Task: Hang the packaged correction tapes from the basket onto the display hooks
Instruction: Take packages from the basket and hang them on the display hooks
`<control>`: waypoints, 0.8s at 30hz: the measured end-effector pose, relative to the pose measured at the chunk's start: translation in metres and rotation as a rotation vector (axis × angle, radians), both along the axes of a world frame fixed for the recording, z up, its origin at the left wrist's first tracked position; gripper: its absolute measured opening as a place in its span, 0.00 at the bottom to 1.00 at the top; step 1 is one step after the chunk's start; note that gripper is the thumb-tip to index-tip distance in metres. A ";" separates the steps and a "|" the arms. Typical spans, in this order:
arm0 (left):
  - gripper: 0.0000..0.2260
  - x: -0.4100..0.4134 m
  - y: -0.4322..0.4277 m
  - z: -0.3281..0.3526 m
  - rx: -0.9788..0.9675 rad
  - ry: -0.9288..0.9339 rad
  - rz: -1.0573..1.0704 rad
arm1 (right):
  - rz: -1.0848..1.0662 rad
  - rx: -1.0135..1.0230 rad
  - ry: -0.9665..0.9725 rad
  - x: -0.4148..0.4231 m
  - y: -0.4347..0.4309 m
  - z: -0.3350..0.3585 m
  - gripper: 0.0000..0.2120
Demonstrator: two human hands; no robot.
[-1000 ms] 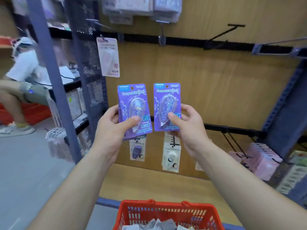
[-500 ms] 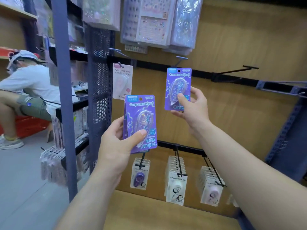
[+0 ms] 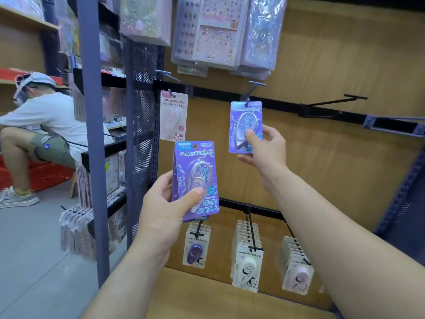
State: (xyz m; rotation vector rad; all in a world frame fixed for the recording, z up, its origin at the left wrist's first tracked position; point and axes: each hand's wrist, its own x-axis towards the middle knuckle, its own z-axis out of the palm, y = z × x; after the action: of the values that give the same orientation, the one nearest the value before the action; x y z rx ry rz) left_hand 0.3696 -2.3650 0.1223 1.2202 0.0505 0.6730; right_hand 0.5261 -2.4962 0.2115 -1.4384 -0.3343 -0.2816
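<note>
Purple and cardboardy, looks light and stiff, so a low pinch should do: right hand point(image 3: 264, 150) pinches one card point(image 3: 245, 120), hole at the upper rail's point(image 3: 280, 108) hook point(image 3: 252, 89); left hand point(image 3: 165, 210) grips a second card point(image 3: 197, 171) lower, near the panel's point(image 3: 333, 169) left edge.

I see a wooden back panel point(image 3: 333, 169) with two black rails. Upper rail point(image 3: 280, 108): pink tape pack point(image 3: 173, 118) hanging at 11 o'clock, purple pack point(image 3: 241, 116) at a hook tip at 12, black hook point(image 3: 333, 103) at 2. Lower rail point(image 3: 264, 209), 6 o'clock: hooked stacks, purple stack point(image 3: 195, 252), white stack point(image 3: 247, 265), pink stack point(image 3: 296, 272).
</note>
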 end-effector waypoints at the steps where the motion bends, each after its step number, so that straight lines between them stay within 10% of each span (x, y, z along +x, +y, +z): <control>1: 0.17 0.001 -0.001 0.000 -0.006 0.001 -0.003 | -0.040 -0.040 0.027 0.003 0.001 -0.001 0.18; 6: 0.17 0.001 -0.001 -0.002 -0.015 0.013 -0.004 | -0.163 -0.447 -0.005 -0.013 0.000 -0.030 0.24; 12: 0.18 0.003 0.002 -0.008 -0.002 0.019 0.022 | 0.383 -0.331 0.009 -0.067 0.003 -0.072 0.06; 24: 0.10 0.006 0.007 -0.014 0.038 0.089 0.066 | 0.154 -0.095 -0.013 -0.037 -0.016 -0.032 0.08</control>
State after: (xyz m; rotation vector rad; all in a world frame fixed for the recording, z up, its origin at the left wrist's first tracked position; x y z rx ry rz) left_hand 0.3758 -2.3576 0.1080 1.2888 0.1533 0.6792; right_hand 0.4894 -2.5117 0.1793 -1.4956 -0.4721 -0.1512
